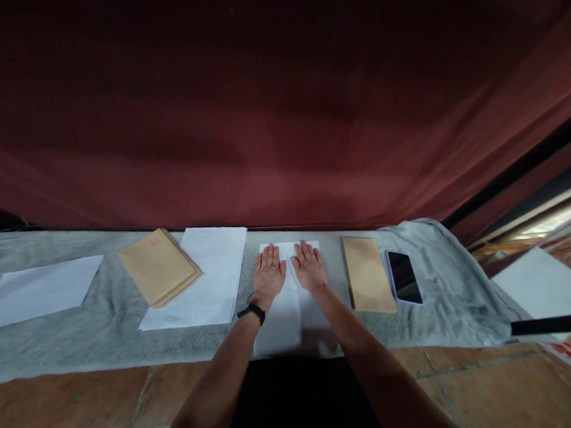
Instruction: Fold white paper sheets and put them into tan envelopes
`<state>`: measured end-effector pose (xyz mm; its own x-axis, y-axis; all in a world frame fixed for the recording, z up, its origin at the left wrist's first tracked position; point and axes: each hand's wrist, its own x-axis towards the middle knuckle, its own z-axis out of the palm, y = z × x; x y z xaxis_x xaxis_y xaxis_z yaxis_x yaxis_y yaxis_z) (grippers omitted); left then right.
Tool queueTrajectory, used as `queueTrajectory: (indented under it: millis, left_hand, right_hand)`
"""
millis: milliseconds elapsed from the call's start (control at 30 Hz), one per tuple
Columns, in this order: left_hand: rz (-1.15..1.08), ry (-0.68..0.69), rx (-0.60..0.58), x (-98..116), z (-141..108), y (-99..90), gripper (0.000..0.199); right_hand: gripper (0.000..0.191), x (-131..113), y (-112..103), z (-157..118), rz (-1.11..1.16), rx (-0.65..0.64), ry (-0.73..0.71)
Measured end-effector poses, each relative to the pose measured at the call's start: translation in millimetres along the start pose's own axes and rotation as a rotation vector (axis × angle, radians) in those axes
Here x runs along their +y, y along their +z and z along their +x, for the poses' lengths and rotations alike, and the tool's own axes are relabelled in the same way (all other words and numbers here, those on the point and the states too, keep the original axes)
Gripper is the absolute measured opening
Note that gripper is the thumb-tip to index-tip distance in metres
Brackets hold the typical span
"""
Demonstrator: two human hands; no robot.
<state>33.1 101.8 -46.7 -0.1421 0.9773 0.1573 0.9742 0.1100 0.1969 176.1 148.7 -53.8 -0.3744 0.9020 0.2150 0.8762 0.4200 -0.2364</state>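
Note:
A white sheet of paper (pixel 286 312) lies in front of me on a grey cloth, with a crease running down its middle. My left hand (pixel 269 272) rests flat on the left half near the far edge, fingers stretched out; a dark band circles that wrist. Flat on the right half lies my right hand (pixel 309 268), its fingers also extended. Both thumbs point inward toward the crease, slightly apart. To the left is a stack of white paper (pixel 208 297), partly covered by brown envelopes (pixel 157 265). On the right is another pile of brown envelopes (pixel 368 273).
The grey cloth (pixel 123 346) covers a long, narrow surface. A phone (pixel 405 277) lies right of the envelope pile. At far left is another white sheet (pixel 41 290). A dark red curtain (pixel 271 143) hangs behind, and tiled floor (pixel 59 412) shows in front.

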Motion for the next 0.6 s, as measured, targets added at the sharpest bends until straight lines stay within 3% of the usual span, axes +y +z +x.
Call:
queueTrajectory:
  millis: [200, 333, 433, 600]
  left_hand:
    - [-0.057, -0.069, 0.086, -9.8, -1.8, -0.6, 0.061]
    - [-0.088, -0.099, 0.118, -11.3, -17.1, -6.4, 0.058]
    - [-0.099, -0.056, 0.148, -1.4, -46.4, -8.6, 0.058]
    - [-0.089, 0.187, 0.099, 27.3, -113.3, -1.9, 0.059]
  right_hand:
    - [0.054, 24.7, -0.1, -4.9, -0.024, 0.139, 0.087]
    - [0.054, 34.3, -10.9, -20.3, -0.019, 0.165, 0.148]
    - [0.053, 24.2, -18.2, -45.7, 0.001, 0.169, 0.171]
    - [0.051, -19.0, -21.5, -110.0, 0.095, 0.070, -0.097]
